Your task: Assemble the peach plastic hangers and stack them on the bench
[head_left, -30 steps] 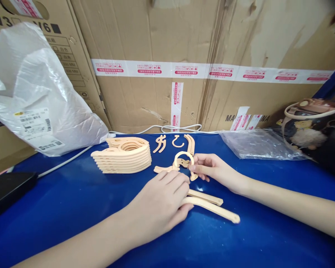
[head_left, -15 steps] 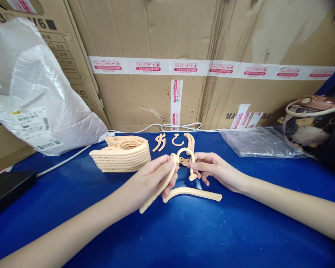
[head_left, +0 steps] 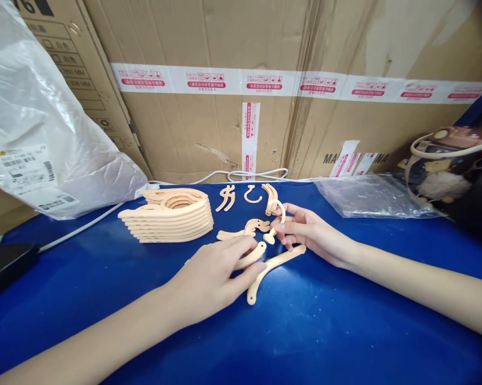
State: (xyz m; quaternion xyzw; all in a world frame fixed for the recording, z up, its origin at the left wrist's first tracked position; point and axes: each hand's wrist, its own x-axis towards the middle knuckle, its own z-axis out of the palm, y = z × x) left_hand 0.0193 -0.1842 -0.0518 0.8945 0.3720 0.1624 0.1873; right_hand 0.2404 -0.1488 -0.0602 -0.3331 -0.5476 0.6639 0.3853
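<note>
My left hand (head_left: 214,275) is low over the blue table, closed around a beige curved hanger arm (head_left: 251,257) whose holed end sticks out past the fingers. The thumb reaches a second hanger arm (head_left: 278,260), which lies slanting on the table between the hands. In my right hand (head_left: 307,232), the fingers pinch a beige hanger hook (head_left: 282,213) with its round base pointing down. Hook and held arm are apart. Just behind them lies a beige hanger piece with holes (head_left: 251,226), partly covered by my left hand.
At left stands a neat stack of beige folding hangers (head_left: 166,227). Further back lie small curved pieces (head_left: 226,198), a loose hook (head_left: 252,195) and arms (head_left: 268,193). A white plastic parcel (head_left: 56,133), a clear bag (head_left: 357,198), a cable (head_left: 260,175) and cardboard boxes (head_left: 208,128) border the table.
My left hand has lowered with its hanger arm, away from the hook. The loose arm on the table has turned, its right end now further back. The view has shifted slightly.
</note>
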